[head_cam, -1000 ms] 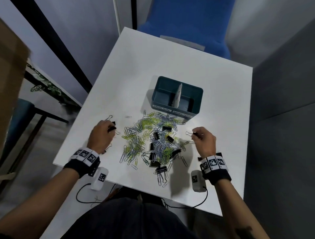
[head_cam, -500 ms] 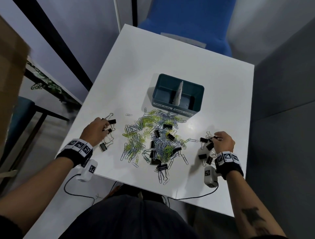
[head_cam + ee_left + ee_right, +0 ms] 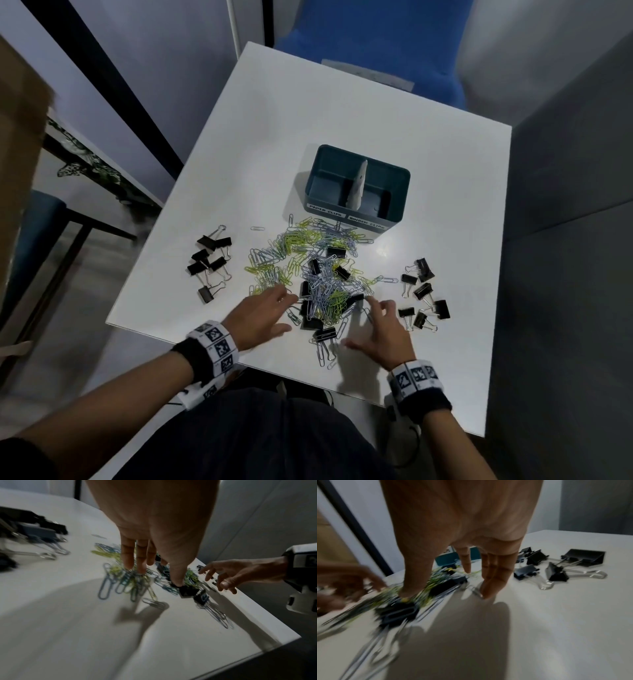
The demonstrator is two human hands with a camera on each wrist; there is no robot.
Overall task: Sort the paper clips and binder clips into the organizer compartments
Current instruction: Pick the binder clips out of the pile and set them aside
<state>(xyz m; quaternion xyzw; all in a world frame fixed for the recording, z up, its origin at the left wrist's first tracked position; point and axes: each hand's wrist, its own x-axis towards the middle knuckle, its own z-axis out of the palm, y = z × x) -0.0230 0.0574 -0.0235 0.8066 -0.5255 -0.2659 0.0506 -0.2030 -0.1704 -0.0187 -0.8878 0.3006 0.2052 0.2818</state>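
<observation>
Both hands are reaching into the clip pile by the bench's near edge.
Left hand and right hand are spreading open fingers over mixed paper clips and binder clips; the organizer is sitting mid-bench, bare bench beyond.

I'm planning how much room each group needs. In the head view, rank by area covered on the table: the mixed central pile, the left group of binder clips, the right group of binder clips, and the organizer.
1. Central pile
2. Organizer
3. Left group and right group: too alike to rank.
</observation>
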